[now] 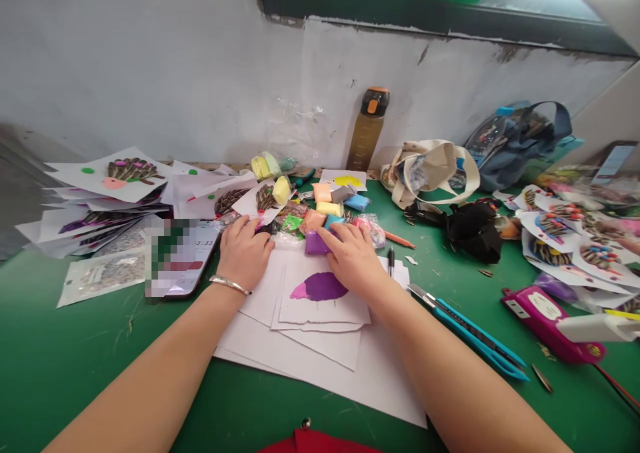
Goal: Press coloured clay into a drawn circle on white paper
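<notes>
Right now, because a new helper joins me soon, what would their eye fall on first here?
The purple clay shape on white paper in the middle stands out first, just below the left hand and right hand. Bright packets of clay are heaped beyond them, and seed-covered paper pictures fan out on the left. A blue craft knife lies to the right.

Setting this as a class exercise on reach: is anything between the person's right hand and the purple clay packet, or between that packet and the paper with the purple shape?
Nothing visible stands in the way. The right hand already touches the purple clay packet, and the packet lies just beyond the top edge of the paper with the purple shape, with no object between them.
</notes>
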Available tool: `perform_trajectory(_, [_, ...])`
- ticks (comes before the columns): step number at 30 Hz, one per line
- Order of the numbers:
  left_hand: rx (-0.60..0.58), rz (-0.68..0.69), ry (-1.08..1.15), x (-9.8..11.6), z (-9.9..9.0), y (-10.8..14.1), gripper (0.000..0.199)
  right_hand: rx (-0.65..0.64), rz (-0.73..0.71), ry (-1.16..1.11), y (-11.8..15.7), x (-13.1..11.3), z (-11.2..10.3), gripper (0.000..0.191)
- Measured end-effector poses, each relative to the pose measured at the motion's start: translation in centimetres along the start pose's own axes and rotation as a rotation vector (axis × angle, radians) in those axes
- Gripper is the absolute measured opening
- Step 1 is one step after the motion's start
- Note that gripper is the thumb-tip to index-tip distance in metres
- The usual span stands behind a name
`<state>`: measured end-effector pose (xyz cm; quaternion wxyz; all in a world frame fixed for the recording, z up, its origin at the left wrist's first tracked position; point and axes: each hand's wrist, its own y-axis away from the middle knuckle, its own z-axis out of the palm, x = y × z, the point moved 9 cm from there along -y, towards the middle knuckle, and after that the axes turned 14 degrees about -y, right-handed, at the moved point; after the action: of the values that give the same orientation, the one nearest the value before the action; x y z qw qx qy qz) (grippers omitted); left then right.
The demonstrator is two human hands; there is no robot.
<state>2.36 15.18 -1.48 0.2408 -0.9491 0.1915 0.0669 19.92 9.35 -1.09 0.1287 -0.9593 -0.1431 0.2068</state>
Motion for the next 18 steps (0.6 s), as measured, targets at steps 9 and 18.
perform_trajectory(9, [-0.011, 0.008, 0.039, 0.1, -0.6, 0.9, 0.025, 0.137, -0.080, -0.084, 0.0, -1.2, -1.6, 0.047])
perform_trajectory(18, [0.026, 0.070, 0.020, 0.9, -1.3, 0.6, 0.024, -0.140, -0.161, -0.171, 2.1, -6.2, -1.2, 0.018])
